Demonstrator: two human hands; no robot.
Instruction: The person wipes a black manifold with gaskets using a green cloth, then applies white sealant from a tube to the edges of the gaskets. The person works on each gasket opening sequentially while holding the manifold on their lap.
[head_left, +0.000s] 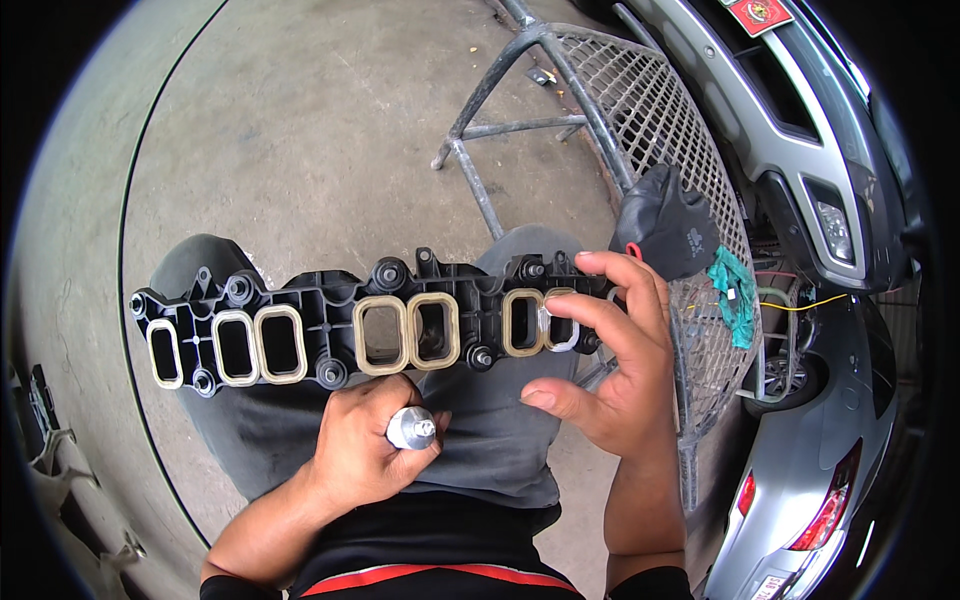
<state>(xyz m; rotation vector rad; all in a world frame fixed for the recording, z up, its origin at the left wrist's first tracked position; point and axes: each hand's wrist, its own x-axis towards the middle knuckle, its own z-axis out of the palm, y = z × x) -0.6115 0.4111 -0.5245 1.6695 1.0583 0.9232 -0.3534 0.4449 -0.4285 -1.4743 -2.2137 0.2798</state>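
Note:
A long black plastic intake manifold lies across my lap, with several oval ports edged by beige gaskets. My left hand is wrapped round a silver metal tube, its nozzle end toward me, just below the manifold's middle. With fingers apart, my right hand is at the manifold's right end. Its index fingertip rests at the top of the rightmost ports, where a whitish-grey smear of paste coats the gasket. The middle fingertip is near the manifold's far edge; the thumb is held away.
Beyond my right knee stands a metal-frame stand with a mesh top. On it are a black bag and a teal cloth. A silver car and another vehicle's bumper are at the right. Concrete floor lies ahead.

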